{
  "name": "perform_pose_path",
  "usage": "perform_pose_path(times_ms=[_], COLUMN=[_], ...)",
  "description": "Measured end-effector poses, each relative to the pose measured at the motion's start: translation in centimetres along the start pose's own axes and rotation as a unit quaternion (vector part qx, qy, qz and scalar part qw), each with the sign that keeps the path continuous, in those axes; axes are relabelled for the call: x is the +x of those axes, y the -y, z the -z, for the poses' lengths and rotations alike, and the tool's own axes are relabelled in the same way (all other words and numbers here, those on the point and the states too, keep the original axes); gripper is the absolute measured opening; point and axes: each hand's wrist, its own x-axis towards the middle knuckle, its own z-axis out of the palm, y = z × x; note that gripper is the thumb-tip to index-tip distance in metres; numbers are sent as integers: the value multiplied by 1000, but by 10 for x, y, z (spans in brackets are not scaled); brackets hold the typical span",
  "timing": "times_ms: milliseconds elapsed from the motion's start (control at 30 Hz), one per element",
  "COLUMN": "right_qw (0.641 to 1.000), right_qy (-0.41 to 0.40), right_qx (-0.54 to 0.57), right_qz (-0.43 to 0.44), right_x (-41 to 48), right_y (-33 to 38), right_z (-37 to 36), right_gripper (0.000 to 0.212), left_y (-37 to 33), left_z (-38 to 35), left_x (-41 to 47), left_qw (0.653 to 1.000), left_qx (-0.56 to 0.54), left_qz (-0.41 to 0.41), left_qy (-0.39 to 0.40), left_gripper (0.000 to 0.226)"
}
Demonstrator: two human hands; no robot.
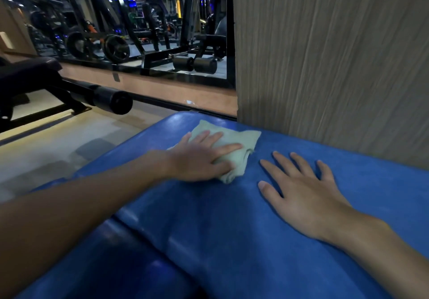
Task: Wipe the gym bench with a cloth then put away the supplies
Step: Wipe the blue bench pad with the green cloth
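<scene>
At the centre of the frame, the left hand (199, 157) presses flat, fingers straight, on the pale green cloth (234, 145), which lies on the blue bench (232, 229) near its far edge. Right of the cloth, the right hand (301, 192) rests palm-down, fingers spread, on the pad. A wood-grain panel (336, 55) occupies the upper right; a mirror (139, 20) fills the upper left.

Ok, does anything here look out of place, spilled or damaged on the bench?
Nothing stands out. The blue bench shows no spill or tear; the green cloth is bunched under the left hand, normal for wiping. The right hand rests flat beside it.
</scene>
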Motion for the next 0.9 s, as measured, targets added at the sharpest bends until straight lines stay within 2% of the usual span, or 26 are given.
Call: perform_pose_path(times_ms=[133, 267, 400, 533, 667, 800, 900], right_qw=[1000, 1000, 1000, 1000, 1000, 999, 1000], right_qy=[-3, 2, 7, 6, 2, -23, 7], right_qx=[7, 12, 17, 17, 0, 35, 21], right_qz=[3, 1, 0, -3, -6, 12, 22], right_x=[1, 1, 0, -2, -3, 11, 23], right_y=[0, -1, 0, 2, 7, 19, 27], right_z=[0, 1, 2, 4, 9, 17, 7], right_gripper=[65, 65, 66, 65, 64, 63, 63], left_y=[-1, -1, 1, 12, 20, 21, 24], left_z=[11, 14, 6, -6, -9, -10, -7], left_x=[72, 84, 34, -52, -132, -151, -129], left_qw=[1000, 999, 1000, 999, 999, 999, 999], left_qx=[-20, -21, -21, 29, 7, -9, -22], left_qz=[20, 30, 16, -15, -31, -18, -12], left_qy=[7, 16, 9, 10, 27, 39, 48], left_gripper=[58, 60, 58, 66, 57, 62, 62])
